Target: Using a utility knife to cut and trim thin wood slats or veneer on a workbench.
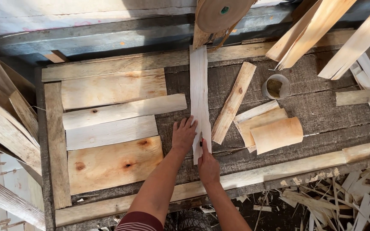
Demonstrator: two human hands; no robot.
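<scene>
Pale wood veneer everywhere — a long narrow strip (200, 96) lies lengthwise on the dark, weathered workbench (313, 111). The left hand (183, 136) presses flat on the strip's lower left edge, fingers spread. The right hand (208, 164) is closed around a small dark-handled blade (201, 140) set against the strip. Just right lies another slat (234, 102); beyond it a curled veneer piece (277, 134) and a round tin (275, 86) (no label readable). A brown tape roll (222, 13) hangs above

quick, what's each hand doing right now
Left hand: open, flat on the pale veneer strip.
Right hand: closed on a small dark tool against the strip.
</scene>
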